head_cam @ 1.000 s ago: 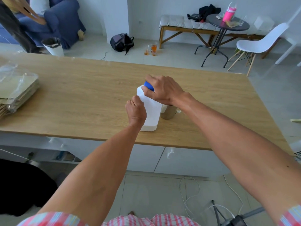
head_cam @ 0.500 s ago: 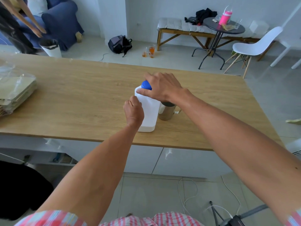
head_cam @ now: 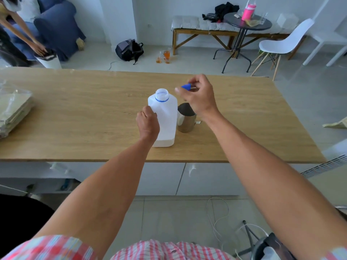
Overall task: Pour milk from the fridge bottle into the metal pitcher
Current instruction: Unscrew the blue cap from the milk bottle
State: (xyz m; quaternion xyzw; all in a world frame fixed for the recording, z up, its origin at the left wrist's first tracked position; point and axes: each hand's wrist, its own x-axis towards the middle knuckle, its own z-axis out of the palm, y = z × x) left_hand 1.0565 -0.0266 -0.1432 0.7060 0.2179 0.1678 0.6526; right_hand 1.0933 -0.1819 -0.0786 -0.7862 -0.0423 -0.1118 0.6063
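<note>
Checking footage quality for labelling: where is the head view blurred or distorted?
Head view: right hand pinching the small blue cap is motion-blurred; white plastic milk bottle stays sharp; wooden table edge bows from wide-angle distortion.

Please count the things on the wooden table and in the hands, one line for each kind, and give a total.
Milk bottle, gripped by the left hand: 1
Blue cap, pinched by the right hand: 1
Metal pitcher: 1
Stack of flat packets in plastic: 1
Total: 4

My right hand (head_cam: 199, 96) covers part of the metal pitcher (head_cam: 185, 119); the blue cap (head_cam: 186, 86) looks motion-blurred
</note>
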